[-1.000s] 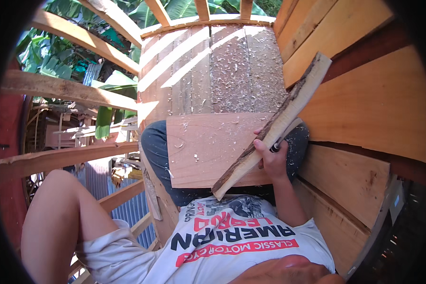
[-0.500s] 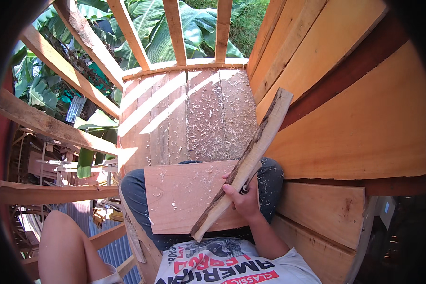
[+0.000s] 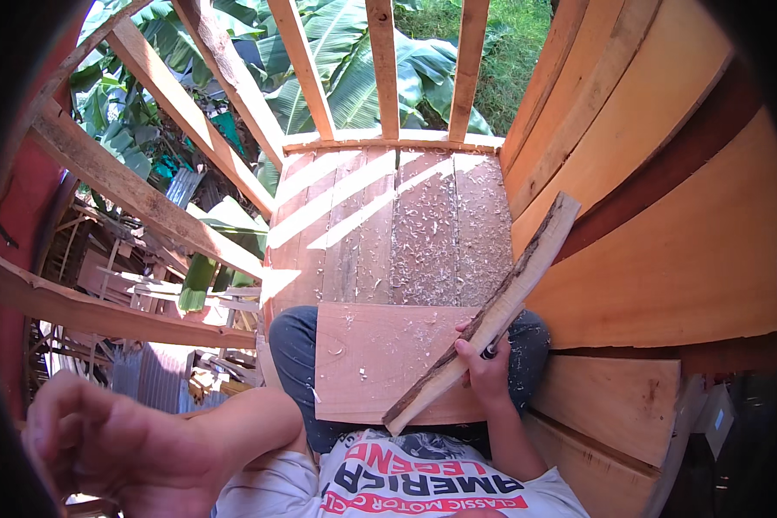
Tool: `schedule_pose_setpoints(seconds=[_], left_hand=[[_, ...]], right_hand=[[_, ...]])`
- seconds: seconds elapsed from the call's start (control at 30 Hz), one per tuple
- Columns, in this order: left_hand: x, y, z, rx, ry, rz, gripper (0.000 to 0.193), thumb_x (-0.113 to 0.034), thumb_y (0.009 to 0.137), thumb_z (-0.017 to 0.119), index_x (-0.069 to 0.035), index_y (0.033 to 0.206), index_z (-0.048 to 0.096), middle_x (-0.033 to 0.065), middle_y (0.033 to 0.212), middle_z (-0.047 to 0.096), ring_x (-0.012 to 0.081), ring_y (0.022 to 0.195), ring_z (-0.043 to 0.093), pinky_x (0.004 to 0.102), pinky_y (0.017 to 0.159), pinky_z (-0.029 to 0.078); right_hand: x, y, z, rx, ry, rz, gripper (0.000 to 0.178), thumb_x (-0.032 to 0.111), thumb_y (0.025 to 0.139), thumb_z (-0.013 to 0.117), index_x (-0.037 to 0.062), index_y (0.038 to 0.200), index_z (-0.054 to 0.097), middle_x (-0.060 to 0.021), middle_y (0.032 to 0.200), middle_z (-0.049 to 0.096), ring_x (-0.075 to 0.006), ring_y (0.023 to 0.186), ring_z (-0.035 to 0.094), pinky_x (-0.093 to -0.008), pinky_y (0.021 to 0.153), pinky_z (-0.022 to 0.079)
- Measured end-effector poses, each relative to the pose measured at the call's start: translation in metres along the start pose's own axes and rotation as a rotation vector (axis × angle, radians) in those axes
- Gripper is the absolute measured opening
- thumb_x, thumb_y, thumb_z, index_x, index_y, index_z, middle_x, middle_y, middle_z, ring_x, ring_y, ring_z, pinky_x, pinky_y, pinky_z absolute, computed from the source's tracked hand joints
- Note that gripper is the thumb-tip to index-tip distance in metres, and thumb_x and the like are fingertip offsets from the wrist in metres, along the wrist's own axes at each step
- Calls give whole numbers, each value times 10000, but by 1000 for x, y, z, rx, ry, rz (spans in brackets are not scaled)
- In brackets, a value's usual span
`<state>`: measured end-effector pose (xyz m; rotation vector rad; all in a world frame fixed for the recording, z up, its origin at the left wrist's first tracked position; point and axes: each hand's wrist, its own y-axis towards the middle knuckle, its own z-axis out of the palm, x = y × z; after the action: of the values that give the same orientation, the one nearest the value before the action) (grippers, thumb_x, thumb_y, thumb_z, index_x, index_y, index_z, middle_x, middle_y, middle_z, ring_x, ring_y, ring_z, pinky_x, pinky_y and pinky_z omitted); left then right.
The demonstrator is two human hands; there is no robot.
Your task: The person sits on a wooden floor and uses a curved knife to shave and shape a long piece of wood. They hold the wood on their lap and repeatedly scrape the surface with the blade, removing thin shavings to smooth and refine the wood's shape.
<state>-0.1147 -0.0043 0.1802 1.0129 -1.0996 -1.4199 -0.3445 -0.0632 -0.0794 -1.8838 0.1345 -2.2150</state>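
Note:
My right hand (image 3: 489,369) is closed around a long, slightly bent strip of wood (image 3: 501,311) with dark bark along one edge. The strip slants over my lap, its lower end near my shirt. In the same hand shows a small dark handle with a pale band (image 3: 490,351); the rest of it is hidden. Beneath lies a flat wooden board (image 3: 363,354) across my crossed legs, dotted with shavings. My left hand (image 3: 112,440) is raised close to the view at the lower left, fingers loosely bent and apart, with nothing seen in it.
Wood shavings cover the plank floor (image 3: 427,224) ahead. Wooden rails (image 3: 384,78) line the far and left sides, with banana leaves (image 3: 345,52) beyond. Wooden panels (image 3: 647,233) form the right wall. Scrap wood and corrugated metal sheet (image 3: 160,371) lie below on the left.
My left forearm has swung up and the left hand has come into view at the lower left. The view has shifted left; my right hand still grips the wood strip.

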Motion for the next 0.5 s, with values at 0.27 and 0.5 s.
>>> schedule_pose_setpoints(seconds=[0.27, 0.5], left_hand=[[54, -58, 83, -180, -575, -816, 133, -125, 927, 594, -105, 1050, 638, 29, 944, 609, 176, 890, 601, 444, 889, 420], [61, -46, 167, 50, -1799, -604, 168, -144, 949, 578, 8, 951, 651, 80, 841, 637, 156, 790, 598, 339, 733, 441]], right_hand=[[-16, -6, -12, -8, 28, -6, 214, 53, 813, 673, 27, 1017, 613, -14, 747, 594, -38, 466, 457, -211, 387, 337], [-13, -18, -6, -75, -96, -137, 281, 67, 793, 675, 34, 1049, 563, -49, 858, 612, -73, 529, 513, -217, 364, 358]])
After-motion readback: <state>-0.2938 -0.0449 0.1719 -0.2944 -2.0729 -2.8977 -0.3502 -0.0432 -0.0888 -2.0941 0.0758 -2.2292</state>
